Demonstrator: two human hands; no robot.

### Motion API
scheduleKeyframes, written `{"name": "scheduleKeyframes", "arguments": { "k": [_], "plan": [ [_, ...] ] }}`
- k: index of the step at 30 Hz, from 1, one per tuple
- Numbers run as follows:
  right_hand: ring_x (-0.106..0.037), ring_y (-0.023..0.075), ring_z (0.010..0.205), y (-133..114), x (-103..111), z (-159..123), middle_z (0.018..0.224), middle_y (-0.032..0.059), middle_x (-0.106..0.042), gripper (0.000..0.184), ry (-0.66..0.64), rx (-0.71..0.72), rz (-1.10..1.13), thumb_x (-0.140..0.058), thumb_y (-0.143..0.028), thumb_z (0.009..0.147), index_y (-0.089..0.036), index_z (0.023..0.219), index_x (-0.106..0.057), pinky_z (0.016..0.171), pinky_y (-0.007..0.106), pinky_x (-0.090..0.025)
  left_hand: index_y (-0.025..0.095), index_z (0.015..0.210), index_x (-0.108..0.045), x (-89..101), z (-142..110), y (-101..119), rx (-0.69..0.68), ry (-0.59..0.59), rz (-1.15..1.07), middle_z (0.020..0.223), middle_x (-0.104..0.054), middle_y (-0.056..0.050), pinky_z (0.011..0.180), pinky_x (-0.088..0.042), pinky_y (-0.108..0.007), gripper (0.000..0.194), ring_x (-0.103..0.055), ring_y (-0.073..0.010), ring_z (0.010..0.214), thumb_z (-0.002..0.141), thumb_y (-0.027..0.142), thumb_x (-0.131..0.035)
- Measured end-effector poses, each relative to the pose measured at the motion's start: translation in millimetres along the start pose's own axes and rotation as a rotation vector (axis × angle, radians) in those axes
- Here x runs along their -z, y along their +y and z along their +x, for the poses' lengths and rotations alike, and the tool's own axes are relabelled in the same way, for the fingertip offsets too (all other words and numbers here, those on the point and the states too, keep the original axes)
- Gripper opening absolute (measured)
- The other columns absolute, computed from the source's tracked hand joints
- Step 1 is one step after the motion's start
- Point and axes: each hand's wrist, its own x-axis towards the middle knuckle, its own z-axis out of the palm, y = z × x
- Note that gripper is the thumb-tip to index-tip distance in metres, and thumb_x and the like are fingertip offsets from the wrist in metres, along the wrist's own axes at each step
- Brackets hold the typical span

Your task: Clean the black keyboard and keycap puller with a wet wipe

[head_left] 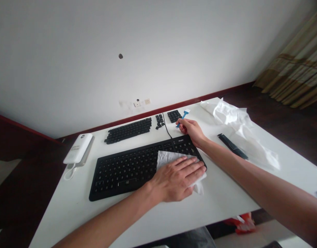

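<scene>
A white table (70, 213) stands against a pale wall (70, 51). At its left end is a white, block-shaped device (79, 148), with a looped white cord (70, 173) at its near end.

To the right, toward the wall, a large block of loose black keycaps (129, 130) lies in neat rows. In front of it, across the middle of the table, lies a black keyboard (117, 165), slightly slanted, with its keycaps off and the key sockets showing. Above the table, low on the wall, are white power outlets (142, 103).

A white wipe (166, 156) covers part of the keyboard's right side and hangs over its near edge. The person's left hand (177, 177) lies flat on the wipe, palm down, fingers stretched out side by side and closed around nothing.

Beyond the keyboard sits a small cluster of keycaps (160, 120). A thin black cable (167, 129) runs from the keyboard's far edge, between that cluster and a squarish group of keycaps (174, 116).

Near this group, above the keyboard's far right corner, the right hand (191, 129) pinches a blue brush (184, 114) with pale bristles pointing up and away.

Farther right, a narrow black strip (232, 146) lies beside a crumpled white plastic sheet (236, 120). A striped tan curtain (295, 72) hangs at the far right.
</scene>
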Motion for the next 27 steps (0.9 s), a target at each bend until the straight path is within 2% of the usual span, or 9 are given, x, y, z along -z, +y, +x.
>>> {"name": "scheduleKeyframes", "arguments": {
  "k": [4,8,11,14,17,19,21,23,27],
  "plan": [
    [-0.039,0.0114,0.058,0,0,0,0.065,-0.0013,-0.052,0.037,-0.009,0.009,-0.025,-0.077,-0.055,0.074,-0.018,0.077,-0.071,0.053,0.029,-0.030,0.017,0.165,-0.033,-2.7,0,1,0.012,0.000,0.003,0.172,-0.035,-0.004,0.136,-0.021,-0.038,0.064,-0.023,-0.0186,0.162,0.105,0.035,-0.045],
    [-0.040,0.0111,0.058,1,1,0,0.065,-0.0018,-0.052,0.041,-0.041,0.011,-0.022,-0.078,-0.058,0.074,-0.018,0.078,-0.071,0.054,0.029,-0.031,0.017,0.168,-0.023,-4.5,-14,0,0.095,0.007,0.012,0.175,-0.023,-0.003,0.136,-0.018,-0.038,0.070,-0.017,-0.0195,0.164,0.107,0.043,-0.044],
    [-0.041,0.0109,0.059,4,3,1,0.066,-0.0014,-0.054,0.041,-0.076,0.016,-0.023,-0.077,-0.058,0.076,-0.017,0.079,-0.071,0.056,0.029,-0.031,0.018,0.170,-0.014,-1.9,-35,-4,0.156,-0.025,0.032,0.177,-0.018,-0.003,0.136,-0.016,-0.039,0.075,-0.016,-0.0202,0.164,0.108,0.049,-0.042],
    [-0.042,0.0112,0.060,6,4,2,0.067,-0.0010,-0.055,0.039,-0.096,0.033,-0.046,-0.075,-0.057,0.080,-0.017,0.078,-0.072,0.056,0.029,-0.032,0.022,0.171,-0.008,2.9,-64,-12,0.235,-0.033,0.077,0.176,-0.018,-0.003,0.135,-0.020,-0.041,0.079,-0.016,-0.0216,0.164,0.107,0.055,-0.042],
    [-0.042,0.0115,0.060,7,4,2,0.067,-0.0007,-0.055,0.038,-0.086,0.039,-0.061,-0.073,-0.055,0.082,-0.018,0.077,-0.072,0.057,0.029,-0.034,0.021,0.171,-0.003,4.9,-90,-24,0.362,-0.013,0.118,0.176,-0.018,-0.008,0.134,-0.023,-0.045,0.088,-0.020,-0.0255,0.163,0.105,0.063,-0.042],
    [-0.042,0.0116,0.060,7,3,2,0.067,-0.0006,-0.055,0.037,-0.076,0.039,-0.068,-0.073,-0.054,0.082,-0.018,0.077,-0.072,0.057,0.029,-0.034,0.019,0.171,-0.002,3.9,-98,-31,0.461,0.019,0.132,0.176,-0.017,-0.012,0.132,-0.025,-0.047,0.091,-0.022,-0.0285,0.163,0.104,0.065,-0.042],
    [-0.042,0.0118,0.060,6,3,3,0.067,-0.0005,-0.055,0.036,-0.064,0.037,-0.070,-0.073,-0.054,0.081,-0.018,0.077,-0.072,0.057,0.030,-0.034,0.016,0.171,-0.003,1.3,-95,-34,0.536,0.056,0.135,0.176,-0.016,-0.014,0.132,-0.027,-0.050,0.091,-0.021,-0.0307,0.163,0.104,0.064,-0.041],
    [-0.042,0.0119,0.060,6,2,3,0.067,-0.0004,-0.054,0.035,-0.051,0.031,-0.059,-0.074,-0.053,0.080,-0.018,0.077,-0.072,0.056,0.030,-0.034,0.012,0.170,-0.008,-2.3,-78,-32,0.560,0.074,0.120,0.176,-0.016,-0.016,0.132,-0.026,-0.052,0.090,-0.018,-0.0318,0.163,0.105,0.064,-0.040],
    [-0.041,0.0110,0.059,5,1,4,0.065,-0.0005,-0.054,0.036,-0.033,0.004,-0.009,-0.079,-0.053,0.076,-0.018,0.077,-0.072,0.054,0.029,-0.032,0.005,0.167,-0.021,-12.6,-18,-17,0.527,0.090,0.040,0.175,-0.018,-0.019,0.134,-0.022,-0.051,0.090,-0.017,-0.0325,0.164,0.104,0.068,-0.036]
  ]
}}
